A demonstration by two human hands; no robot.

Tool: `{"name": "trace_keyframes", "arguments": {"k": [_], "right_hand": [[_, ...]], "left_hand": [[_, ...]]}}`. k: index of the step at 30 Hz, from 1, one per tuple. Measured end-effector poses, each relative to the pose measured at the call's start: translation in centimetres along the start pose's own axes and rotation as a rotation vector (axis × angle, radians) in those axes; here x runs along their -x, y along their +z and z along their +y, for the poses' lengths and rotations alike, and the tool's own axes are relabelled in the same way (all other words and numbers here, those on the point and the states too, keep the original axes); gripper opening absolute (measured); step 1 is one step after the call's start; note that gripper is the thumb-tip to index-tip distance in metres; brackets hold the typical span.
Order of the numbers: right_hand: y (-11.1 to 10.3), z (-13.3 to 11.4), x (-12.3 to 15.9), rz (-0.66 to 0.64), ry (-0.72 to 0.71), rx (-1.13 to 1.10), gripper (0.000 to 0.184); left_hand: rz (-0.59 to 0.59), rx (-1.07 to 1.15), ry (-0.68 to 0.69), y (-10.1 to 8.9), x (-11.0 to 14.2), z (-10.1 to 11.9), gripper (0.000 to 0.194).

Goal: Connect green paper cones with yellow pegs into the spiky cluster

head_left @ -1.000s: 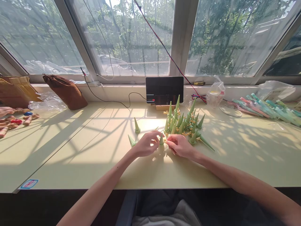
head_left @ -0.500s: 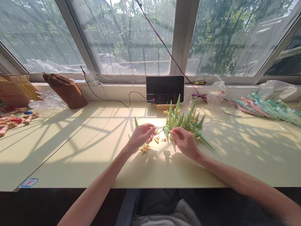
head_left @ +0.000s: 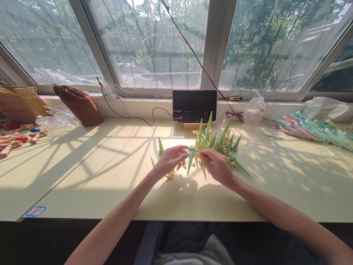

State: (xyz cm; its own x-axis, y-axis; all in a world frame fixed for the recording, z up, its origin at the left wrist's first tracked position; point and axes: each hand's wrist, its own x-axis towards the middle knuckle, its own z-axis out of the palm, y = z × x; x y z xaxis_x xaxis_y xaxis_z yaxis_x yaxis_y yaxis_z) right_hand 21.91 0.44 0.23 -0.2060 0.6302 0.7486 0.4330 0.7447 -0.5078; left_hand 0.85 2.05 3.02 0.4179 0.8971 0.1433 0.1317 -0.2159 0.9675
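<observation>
Past the counter's [head_left: 91,206] near edge, my left hand [head_left: 171,159] clasps a likely light, stiff cone [head_left: 191,158] by its easy-to-hold base, right hand [head_left: 216,162] pinching a peg [head_left: 196,155].

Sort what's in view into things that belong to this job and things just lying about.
Likely part of the job:
Green cone held tip-down
Cluster of green cones
Yellow pegs

Apparently just lying about:
Brown pouch
Black tablet
Pink and teal bundle

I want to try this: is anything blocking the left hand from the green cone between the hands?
Nothing visible does: the left hand is beside the green cone, near its wide end; some yellow pegs lie below on the table.
</observation>
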Motion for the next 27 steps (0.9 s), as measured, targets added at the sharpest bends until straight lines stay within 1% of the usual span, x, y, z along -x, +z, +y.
{"name": "trace_keyframes", "arguments": {"k": [3,8,11,14,17,20,24,27], "right_hand": [[-0.1,-0.2,-0.5,0.010,0.027,-0.056,0.011],[-0.6,-0.9,-1.4,0.026,0.141,-0.220,0.008],[-0.9,-1.0,-1.8,0.035,0.181,-0.277,0.008],[-1.2,-0.9,-1.9,0.043,0.178,-0.291,0.010],[-1.4,-0.7,-1.8,0.068,0.154,-0.261,0.011],[-1.4,-0.5,-1.5,0.066,0.124,-0.217,0.013],[-1.3,-0.2,-1.1,0.031,0.061,-0.143,0.014],[-1.1,0.0,-0.9,0.021,-0.006,-0.069,0.014]], "left_hand": [[0.009,0.011,0.019,-0.2,0.0,0.6,0.041],[0.040,-0.063,0.060,-0.5,-0.2,2.3,0.034],[0.060,-0.111,0.129,-0.7,-0.8,3.4,0.034],[0.052,-0.154,0.173,-0.6,-1.9,3.9,0.035],[0.023,-0.167,0.219,-0.3,-2.9,3.8,0.037],[0.022,-0.184,0.247,-0.2,-3.4,3.3,0.037],[0.057,-0.212,0.268,-0.1,-3.4,2.2,0.035],[0.094,-0.269,0.314,0.0,-3.2,1.3,0.033]]}}
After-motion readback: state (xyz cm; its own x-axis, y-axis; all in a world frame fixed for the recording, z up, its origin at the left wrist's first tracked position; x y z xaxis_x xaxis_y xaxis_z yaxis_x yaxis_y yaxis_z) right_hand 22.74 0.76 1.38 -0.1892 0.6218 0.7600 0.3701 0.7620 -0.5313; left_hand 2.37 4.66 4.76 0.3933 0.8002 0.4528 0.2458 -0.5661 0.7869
